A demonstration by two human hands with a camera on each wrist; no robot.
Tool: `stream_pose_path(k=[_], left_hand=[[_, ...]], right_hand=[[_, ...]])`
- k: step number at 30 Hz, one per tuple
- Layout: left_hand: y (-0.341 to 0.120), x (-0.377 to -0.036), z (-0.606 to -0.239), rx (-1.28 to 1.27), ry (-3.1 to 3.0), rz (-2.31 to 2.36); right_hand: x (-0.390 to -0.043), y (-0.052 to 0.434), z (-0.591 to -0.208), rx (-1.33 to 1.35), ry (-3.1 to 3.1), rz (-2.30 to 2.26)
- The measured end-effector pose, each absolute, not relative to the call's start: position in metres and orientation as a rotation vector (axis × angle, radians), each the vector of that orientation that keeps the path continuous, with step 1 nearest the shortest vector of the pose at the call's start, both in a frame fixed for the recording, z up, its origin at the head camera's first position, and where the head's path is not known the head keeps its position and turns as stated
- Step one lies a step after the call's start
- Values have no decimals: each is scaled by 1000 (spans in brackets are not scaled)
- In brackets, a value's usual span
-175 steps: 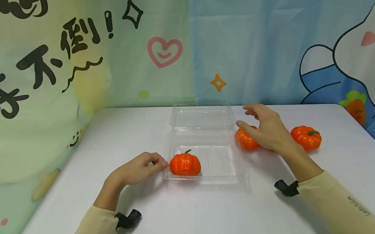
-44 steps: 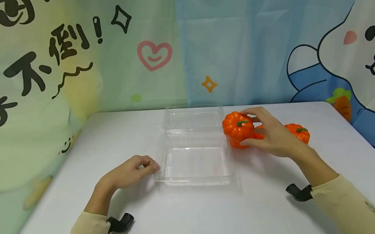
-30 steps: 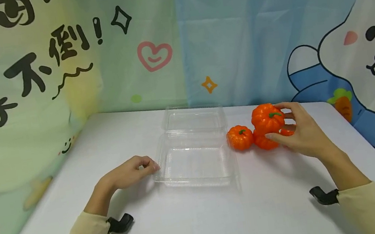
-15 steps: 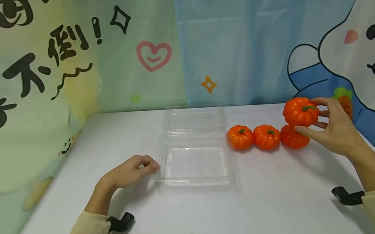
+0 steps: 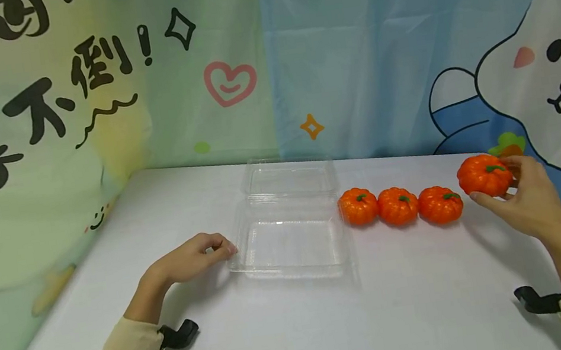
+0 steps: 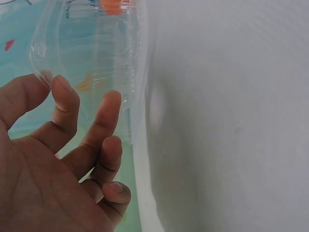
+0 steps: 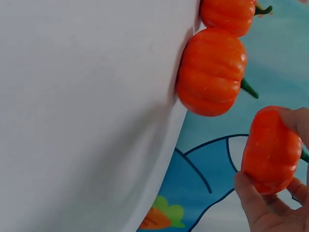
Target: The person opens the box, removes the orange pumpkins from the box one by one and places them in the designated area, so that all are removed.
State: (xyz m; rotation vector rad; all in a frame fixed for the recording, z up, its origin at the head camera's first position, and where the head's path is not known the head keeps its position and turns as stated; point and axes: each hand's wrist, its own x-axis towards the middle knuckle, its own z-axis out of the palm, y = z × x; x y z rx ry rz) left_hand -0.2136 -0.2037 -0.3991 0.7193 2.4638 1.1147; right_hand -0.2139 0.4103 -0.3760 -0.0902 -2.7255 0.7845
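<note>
In the head view, my right hand (image 5: 533, 196) grips a small orange toy pumpkin (image 5: 484, 175) with a green stem, held above the table at the right. The right wrist view shows thumb and fingers around that pumpkin (image 7: 272, 150). To its left, three similar pumpkins stand in a row: a near one (image 5: 440, 204), a middle one (image 5: 398, 206) and a left one (image 5: 358, 206) beside the clear plastic container (image 5: 293, 267). The container lies with its lid (image 5: 289, 178) folded back. My left hand (image 5: 190, 259) pinches the container's left rim (image 6: 41, 50) between thumb and finger, other fingers loosely bent.
A white table (image 5: 307, 326) carries everything. Behind it hangs a printed cloth backdrop (image 5: 350, 57), close to the table's back edge. The table's right edge runs just beyond the right hand. A black wrist camera mount (image 5: 179, 335) sits under the left wrist.
Earlier a pumpkin sat inside the container; now none does. My right hand has carried a pumpkin rightward, over the other pumpkins, then lower at the row's right end. The left hand stays at the rim.
</note>
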Motion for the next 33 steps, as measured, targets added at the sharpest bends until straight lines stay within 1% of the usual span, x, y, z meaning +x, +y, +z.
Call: stream_pose_path(k=[19, 33], left_hand=[[-195, -213, -399, 747, 2447, 1152], [-193, -216, -402, 760, 2444, 1152]], right_hand=[[-207, 443, -395, -391, -2984, 643], [-202, 448, -401, -326, -3148, 622]])
